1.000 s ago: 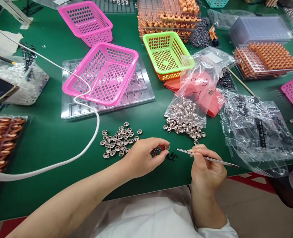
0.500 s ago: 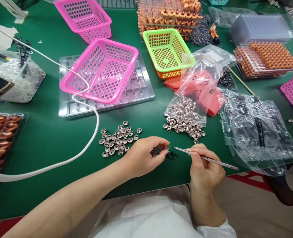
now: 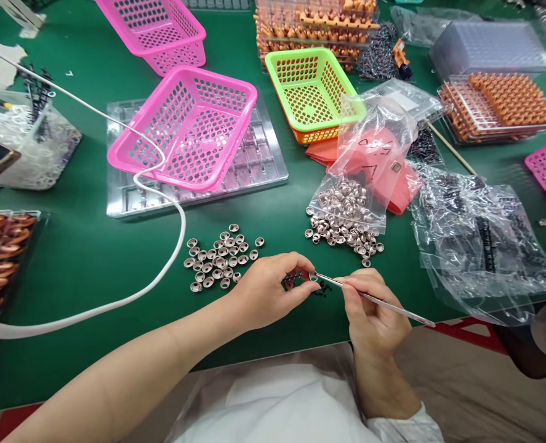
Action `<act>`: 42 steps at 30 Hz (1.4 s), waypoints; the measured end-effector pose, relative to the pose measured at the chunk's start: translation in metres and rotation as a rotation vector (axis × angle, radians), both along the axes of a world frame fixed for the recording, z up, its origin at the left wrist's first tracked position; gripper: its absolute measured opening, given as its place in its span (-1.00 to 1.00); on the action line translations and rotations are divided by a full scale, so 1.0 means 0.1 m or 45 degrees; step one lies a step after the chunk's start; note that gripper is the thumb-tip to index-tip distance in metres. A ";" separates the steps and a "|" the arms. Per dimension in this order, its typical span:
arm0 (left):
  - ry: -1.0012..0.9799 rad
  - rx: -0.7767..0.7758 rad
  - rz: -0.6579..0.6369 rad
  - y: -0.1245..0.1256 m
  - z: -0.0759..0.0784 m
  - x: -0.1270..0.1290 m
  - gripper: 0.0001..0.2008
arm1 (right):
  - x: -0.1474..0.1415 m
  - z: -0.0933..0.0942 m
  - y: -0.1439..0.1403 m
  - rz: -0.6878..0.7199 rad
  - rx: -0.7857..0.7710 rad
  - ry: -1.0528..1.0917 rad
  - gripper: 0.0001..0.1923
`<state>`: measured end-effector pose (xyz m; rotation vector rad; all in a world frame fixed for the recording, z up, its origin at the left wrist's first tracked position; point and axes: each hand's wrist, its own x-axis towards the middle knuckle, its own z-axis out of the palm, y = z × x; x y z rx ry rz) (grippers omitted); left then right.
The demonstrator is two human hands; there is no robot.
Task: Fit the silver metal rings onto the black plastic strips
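Left hand [image 3: 266,292]: thumb and forefinger fingers pinched on one small metal cup [image 3: 313,276], held just above the green table [image 3: 92,258] at the near centre. Right hand [image 3: 374,314]: fingers closed on thin metal tweezers [image 3: 369,298], tip touching that cup, with tiny black parts [image 3: 321,289] on the table just beneath. Loose cups [image 3: 220,258] lie to the left, a clear bag of cups [image 3: 346,206] farther right, a pink basket [image 3: 184,126] beyond on a clear tray [image 3: 263,166].

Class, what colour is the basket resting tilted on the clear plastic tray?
The basket is bright pink with a perforated pattern, shown in the head view.
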<state>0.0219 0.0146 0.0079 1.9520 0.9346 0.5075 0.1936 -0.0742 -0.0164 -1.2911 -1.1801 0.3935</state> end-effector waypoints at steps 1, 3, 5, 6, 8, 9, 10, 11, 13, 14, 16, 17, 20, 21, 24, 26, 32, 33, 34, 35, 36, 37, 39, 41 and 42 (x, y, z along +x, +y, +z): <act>0.000 -0.006 0.003 0.00 0.00 0.00 -0.91 | 0.00 0.00 0.00 0.003 0.002 -0.008 -0.75; -0.005 -0.017 0.008 0.00 -0.01 0.00 -0.91 | -0.01 0.00 -0.01 0.002 -0.003 -0.026 -0.74; -0.015 -0.028 0.012 -0.01 -0.01 0.00 -0.91 | -0.01 -0.01 -0.02 0.003 -0.005 -0.056 -0.72; -0.016 -0.033 0.015 -0.01 -0.01 0.00 -0.90 | -0.01 -0.01 -0.03 0.010 -0.006 -0.075 -0.72; -0.018 -0.037 0.025 -0.01 -0.01 0.00 -0.90 | 0.00 0.00 -0.04 0.031 -0.008 -0.114 -0.70; -0.018 -0.039 0.034 -0.01 -0.01 0.00 -0.89 | 0.00 0.00 -0.04 0.039 -0.012 -0.130 -0.70; -0.022 -0.043 0.043 -0.01 -0.01 0.01 -0.89 | 0.00 0.00 -0.04 0.045 -0.014 -0.142 -0.70; -0.032 -0.048 0.055 -0.02 0.00 0.01 -0.88 | 0.01 0.01 -0.04 0.047 -0.015 -0.149 -0.70; -0.054 -0.068 0.078 -0.02 0.00 0.02 -0.87 | 0.01 0.01 -0.04 0.043 -0.004 -0.156 -0.70; -0.062 -0.083 0.090 -0.03 0.01 0.03 -0.87 | 0.01 0.01 -0.04 0.045 0.000 -0.161 -0.69; -0.073 -0.122 0.113 -0.04 0.01 0.03 -0.87 | 0.01 0.02 -0.04 0.054 0.007 -0.175 -0.68; -0.077 -0.148 0.123 -0.04 0.01 0.04 -0.86 | 0.01 0.02 -0.04 0.057 0.006 -0.179 -0.68; -0.098 -0.230 0.141 -0.05 0.01 0.04 -0.84 | 0.01 0.02 -0.04 0.055 -0.005 -0.185 -0.68; -0.109 -0.254 0.146 -0.05 0.01 0.04 -0.83 | 0.01 0.02 -0.04 0.057 -0.009 -0.188 -0.68; -0.143 -0.313 0.155 -0.05 -0.01 0.05 -0.82 | 0.01 0.02 -0.04 0.076 0.005 -0.201 -0.65; -0.170 -0.354 0.162 -0.05 -0.02 0.05 -0.82 | 0.01 0.02 -0.04 0.083 0.021 -0.207 -0.64; -0.198 -0.369 0.198 -0.06 -0.01 0.06 -0.83 | 0.01 0.04 -0.04 0.100 0.037 -0.281 -0.61; -0.187 -0.366 0.204 -0.06 0.00 0.06 -0.83 | 0.01 0.04 -0.04 0.106 0.039 -0.291 -0.60; -0.181 -0.369 0.206 -0.06 0.00 0.06 -0.83 | 0.01 0.05 -0.04 0.109 0.045 -0.299 -0.60; -0.183 -0.380 0.202 -0.06 0.00 0.06 -0.83 | 0.02 0.05 -0.03 0.112 0.051 -0.307 -0.60; -0.191 -0.394 0.196 -0.06 0.00 0.06 -0.82 | 0.02 0.05 -0.03 0.114 0.056 -0.314 -0.60; -0.198 -0.410 0.189 -0.07 -0.01 0.05 -0.81 | 0.02 0.06 -0.03 0.112 0.061 -0.322 -0.60; -0.210 -0.440 0.184 -0.07 -0.01 0.05 -0.80 | 0.02 0.06 -0.03 0.104 0.063 -0.340 -0.61; -0.221 -0.476 0.186 -0.07 -0.01 0.05 -0.79 | 0.02 0.06 -0.03 0.100 0.057 -0.364 -0.64; -0.226 -0.495 0.188 -0.07 0.00 0.05 -0.80 | 0.03 0.06 -0.03 0.099 0.058 -0.380 -0.66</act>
